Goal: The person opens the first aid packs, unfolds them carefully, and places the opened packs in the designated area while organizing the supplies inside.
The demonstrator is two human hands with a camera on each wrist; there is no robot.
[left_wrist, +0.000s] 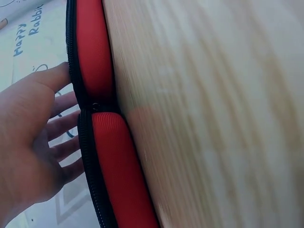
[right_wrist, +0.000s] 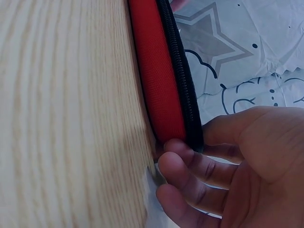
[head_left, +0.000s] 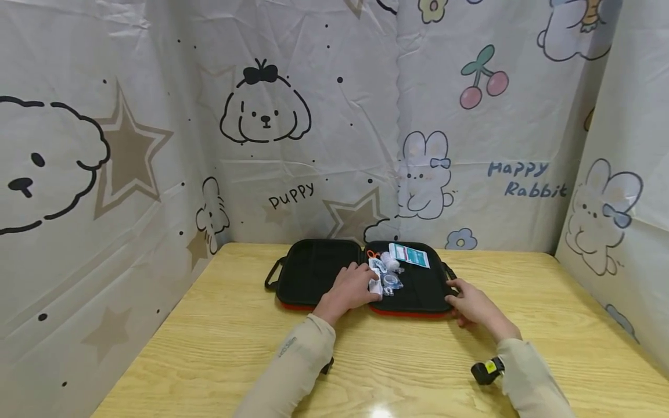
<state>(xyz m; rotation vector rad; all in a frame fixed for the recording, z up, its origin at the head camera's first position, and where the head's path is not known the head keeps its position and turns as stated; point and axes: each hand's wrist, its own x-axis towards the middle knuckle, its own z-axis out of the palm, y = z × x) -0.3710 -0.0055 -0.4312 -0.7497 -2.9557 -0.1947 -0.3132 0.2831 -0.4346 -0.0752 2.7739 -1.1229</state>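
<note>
A zip case (head_left: 321, 267) with a black inside and red outside lies unfolded flat on the table. Its right half holds a white roll (head_left: 389, 262) in clear wrap, clear plastic packets (head_left: 391, 281), a white packet (head_left: 375, 285), orange-handled scissors (head_left: 371, 253) and a teal-and-white packet (head_left: 410, 255). Over the case's middle fold, my left hand (head_left: 351, 287) reaches with spread fingers beside the white packet; its fingertips are hidden behind the zipper edge in the left wrist view. My right hand (right_wrist: 209, 166) grips the case's right front corner, thumb above, other fingers curled low around the red side.
The case rests on a wood-grain table (head_left: 397, 360) near its back edge. A patterned cloth (head_left: 334, 116) hangs behind and at both sides. One black handle (head_left: 272, 276) sticks out on the case's left. A small black device (head_left: 487, 371) sits at my right wrist.
</note>
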